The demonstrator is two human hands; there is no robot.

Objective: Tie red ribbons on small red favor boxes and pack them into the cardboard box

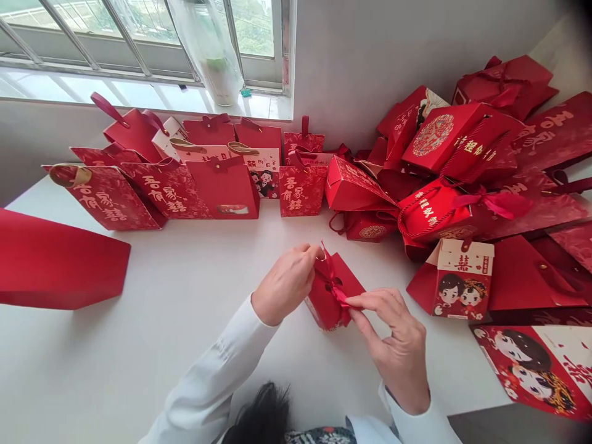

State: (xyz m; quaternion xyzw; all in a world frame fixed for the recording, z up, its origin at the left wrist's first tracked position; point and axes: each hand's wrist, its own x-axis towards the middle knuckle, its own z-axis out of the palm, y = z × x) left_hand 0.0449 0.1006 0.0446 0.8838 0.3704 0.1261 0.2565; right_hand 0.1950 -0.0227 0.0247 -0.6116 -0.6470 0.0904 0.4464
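On the left of the white table (139, 364), a flat red card panel (55, 259) lies at 9 o'clock, running off the frame's edge. Moving right, a row of red paper gift bags (152, 191) stands at 11 o'clock below the window, with gold characters and loop handles (from my remote seat, I can't see inside any of them). At 6 o'clock, my left hand (287, 283) pinches a red ribbon (333, 287) at the top of a small red gift box (330, 302). The box sits just right of that hand, and my right hand (393, 339) clamps the ribbon against its lower right side, so the box is between both hands. I can't tell whether it touches the table. Further right, a heap of red boxes and bags (462, 160) fills 2 to 3 o'clock, with a box printed with a cartoon couple (462, 283) at its near edge.
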